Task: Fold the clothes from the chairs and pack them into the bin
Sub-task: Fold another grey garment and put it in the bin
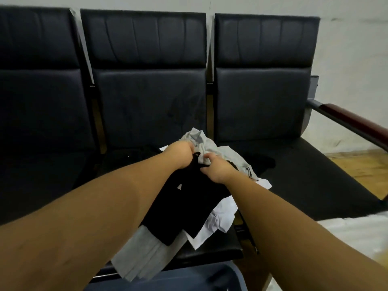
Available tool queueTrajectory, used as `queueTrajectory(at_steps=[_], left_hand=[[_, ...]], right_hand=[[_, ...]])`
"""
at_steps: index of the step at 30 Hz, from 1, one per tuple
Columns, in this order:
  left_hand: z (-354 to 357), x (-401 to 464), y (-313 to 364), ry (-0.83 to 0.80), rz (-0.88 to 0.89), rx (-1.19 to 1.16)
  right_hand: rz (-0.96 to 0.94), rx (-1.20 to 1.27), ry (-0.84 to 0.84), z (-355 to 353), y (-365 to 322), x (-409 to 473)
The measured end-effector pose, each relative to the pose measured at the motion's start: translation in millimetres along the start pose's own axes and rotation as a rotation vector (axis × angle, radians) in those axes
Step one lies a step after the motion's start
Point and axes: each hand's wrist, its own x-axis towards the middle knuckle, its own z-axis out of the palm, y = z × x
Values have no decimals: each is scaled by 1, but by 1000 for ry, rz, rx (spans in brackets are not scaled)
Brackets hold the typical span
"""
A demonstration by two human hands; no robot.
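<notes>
Grey folded-looking cloth (pixel 142 257) hangs over the front edge of the middle black padded chair seat (pixel 210 248), close to the dark blue bin rim (pixel 220 276) below, probably staged for packing. My left hand (pixel 180 154) and right hand (pixel 216 166) both pinch the black garment (pixel 184 206) at its top edge, side by side, likely to find corners. The crumpled white-and-grey clothes pile (pixel 222 215) lies underneath it.

Black garment (pixel 189 202) atop grey (pixel 142 257), white clothes (pixel 218 219); middle chair (pixel 210 246)
</notes>
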Motion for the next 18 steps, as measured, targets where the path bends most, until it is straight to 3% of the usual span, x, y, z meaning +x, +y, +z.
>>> queueTrajectory(at_steps=[7, 12, 18], left_hand=[[37, 40, -7, 92, 68, 0], [49, 62, -8, 135, -26, -23], [8, 37, 11, 290, 71, -286]], right_hand=[[123, 125, 107, 22, 14, 34], [49, 288, 277, 29, 20, 46], [18, 698, 321, -18, -10, 19]])
